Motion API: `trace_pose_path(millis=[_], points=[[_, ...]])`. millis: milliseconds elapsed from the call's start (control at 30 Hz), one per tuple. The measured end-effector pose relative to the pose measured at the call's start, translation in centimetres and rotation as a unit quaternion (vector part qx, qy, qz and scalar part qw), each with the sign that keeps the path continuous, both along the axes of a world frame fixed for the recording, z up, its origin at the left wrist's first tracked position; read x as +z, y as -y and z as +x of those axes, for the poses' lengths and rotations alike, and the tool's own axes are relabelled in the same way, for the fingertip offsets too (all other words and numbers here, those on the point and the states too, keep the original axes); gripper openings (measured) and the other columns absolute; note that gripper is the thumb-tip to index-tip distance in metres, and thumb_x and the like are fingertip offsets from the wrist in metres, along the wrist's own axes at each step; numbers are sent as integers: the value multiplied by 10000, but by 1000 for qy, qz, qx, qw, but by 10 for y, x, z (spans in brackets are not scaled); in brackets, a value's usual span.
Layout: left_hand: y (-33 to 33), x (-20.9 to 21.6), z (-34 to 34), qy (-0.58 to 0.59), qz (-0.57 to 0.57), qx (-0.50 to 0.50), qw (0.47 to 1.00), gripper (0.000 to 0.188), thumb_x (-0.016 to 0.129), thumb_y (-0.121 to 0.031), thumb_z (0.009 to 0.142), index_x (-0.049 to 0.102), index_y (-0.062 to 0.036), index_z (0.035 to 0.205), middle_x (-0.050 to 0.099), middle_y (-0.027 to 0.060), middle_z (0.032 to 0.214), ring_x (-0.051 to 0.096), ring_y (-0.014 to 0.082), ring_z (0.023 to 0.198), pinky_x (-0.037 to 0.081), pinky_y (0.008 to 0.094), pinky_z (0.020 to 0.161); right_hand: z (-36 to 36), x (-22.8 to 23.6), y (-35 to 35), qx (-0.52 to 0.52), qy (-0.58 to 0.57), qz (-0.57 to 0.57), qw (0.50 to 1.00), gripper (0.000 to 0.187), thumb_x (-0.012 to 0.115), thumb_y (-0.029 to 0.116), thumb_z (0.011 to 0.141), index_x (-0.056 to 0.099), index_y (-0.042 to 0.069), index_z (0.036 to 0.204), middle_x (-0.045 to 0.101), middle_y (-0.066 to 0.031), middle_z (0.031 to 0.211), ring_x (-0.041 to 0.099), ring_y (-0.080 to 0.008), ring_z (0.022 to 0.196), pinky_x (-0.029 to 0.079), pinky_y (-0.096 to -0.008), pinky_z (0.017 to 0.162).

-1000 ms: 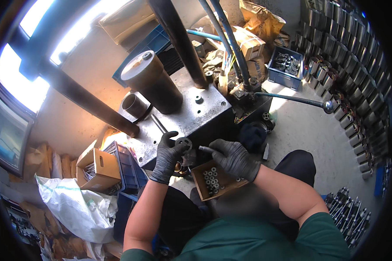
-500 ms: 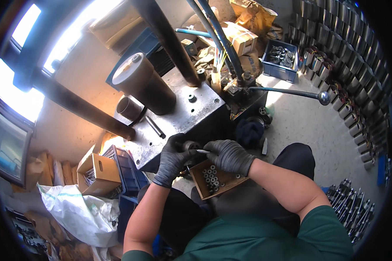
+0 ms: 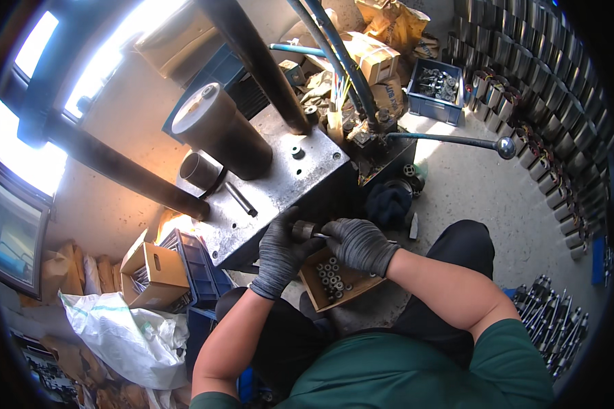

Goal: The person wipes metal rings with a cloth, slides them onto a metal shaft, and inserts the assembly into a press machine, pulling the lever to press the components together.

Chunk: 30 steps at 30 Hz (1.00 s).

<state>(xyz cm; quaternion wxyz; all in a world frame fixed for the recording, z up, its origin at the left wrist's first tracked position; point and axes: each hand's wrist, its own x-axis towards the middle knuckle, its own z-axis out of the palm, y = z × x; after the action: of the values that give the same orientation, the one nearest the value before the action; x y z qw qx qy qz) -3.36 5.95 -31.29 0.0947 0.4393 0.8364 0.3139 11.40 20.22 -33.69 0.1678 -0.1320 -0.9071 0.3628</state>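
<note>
Both my hands wear grey knitted gloves and meet just in front of the press bed. My left hand (image 3: 280, 252) is closed around a short dark metal cylinder (image 3: 304, 230). A thin bright metal shaft (image 3: 322, 236) shows at the cylinder's right end, pinched by the fingers of my right hand (image 3: 361, 245). Whether the shaft sits inside the cylinder or only beside it, I cannot tell. Below the hands, a shallow brown box (image 3: 312, 290) holds several small metal rings (image 3: 331, 278); my right hand covers part of it.
On the steel press bed (image 3: 307, 174) are a thick ram-like cylinder (image 3: 228, 136), a short tube (image 3: 199, 170), a loose rod (image 3: 240, 198) and a small round part (image 3: 297, 152). A ball-ended lever (image 3: 450, 140) juts out right. Finished-looking shafts (image 3: 552, 327) stand lower right.
My left hand has tilted the metal cylinder, so more of its side shows between the hands. My right hand keeps its grip on the shaft. The whole view has shifted slightly.
</note>
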Motion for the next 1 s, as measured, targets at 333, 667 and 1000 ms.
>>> trace_pose_path(millis=[333, 667, 1000], points=[[9, -7, -5, 135, 130, -68, 980, 624, 808, -246, 865, 509, -11, 1360, 683, 141, 995, 688, 201, 906, 566, 344, 818, -1, 9, 1, -16, 3, -76, 997, 229, 653, 170, 897, 707, 45, 1081, 715, -196, 953, 701, -368, 920, 553, -430, 825], [6, -5, -9, 412, 153, -67, 896, 585, 568, -541, 981, 575, -26, 1259, 663, 46, 991, 613, 104, 835, 509, 256, 737, 1, 18, -4, 13, -55, -163, 985, 328, 675, 312, 886, 701, 40, 1066, 706, -209, 944, 690, -389, 913, 545, -456, 825], [8, -4, -6, 393, 114, -50, 911, 486, 646, -454, 954, 597, -7, 1138, 646, 56, 959, 601, 112, 882, 520, 269, 792, 5, 20, -7, 41, -49, -21, 998, 492, 659, 540, 893, 694, 62, 1004, 690, -170, 903, 686, -365, 872, 550, -463, 793]])
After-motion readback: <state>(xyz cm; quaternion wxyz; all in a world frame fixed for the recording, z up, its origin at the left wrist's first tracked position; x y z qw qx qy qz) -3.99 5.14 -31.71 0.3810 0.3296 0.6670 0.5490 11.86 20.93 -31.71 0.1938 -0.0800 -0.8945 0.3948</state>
